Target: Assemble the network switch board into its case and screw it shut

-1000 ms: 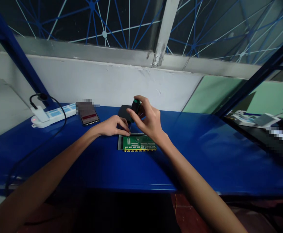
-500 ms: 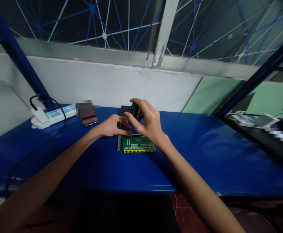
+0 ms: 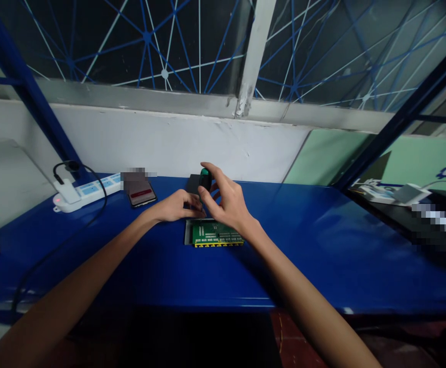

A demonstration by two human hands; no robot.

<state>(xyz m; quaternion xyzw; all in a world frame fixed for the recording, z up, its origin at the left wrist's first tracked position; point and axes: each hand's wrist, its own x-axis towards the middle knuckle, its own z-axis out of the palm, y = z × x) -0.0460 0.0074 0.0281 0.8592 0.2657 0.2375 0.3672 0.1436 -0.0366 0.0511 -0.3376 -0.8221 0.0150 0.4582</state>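
Screwdriver (image 3: 205, 179) with a green handle stands pretty much upright over the back left corner of the green board (image 3: 217, 236). The right hand (image 3: 225, 202) is closed on the handle with just the fingertips, thumb on one side and fingers draped over the top. My guess is that grip lets the handle spin without the tip wandering. The left hand (image 3: 177, 205) sits low at that same corner of the board, fingers bunched together right by the shaft. It looks like it's steadying the tip, but I can't tell if it actually pinches the shaft or just presses down there.

The board lies flat in a grey metal tray (image 3: 187, 232), which probably stops it sliding around. Just behind the board is a small black box (image 3: 192, 182), half hidden by the hands. Off to the left of the board there's a phone (image 3: 141, 194), and further left a white power strip (image 3: 88, 189) with 1 plug in it and a black cable (image 3: 73, 225) trailing toward the near edge.

Everything rests on a glossy blue table (image 3: 322, 245). Behind the board runs a scuffed white wall, with a dark window with a blue and white lattice above it.
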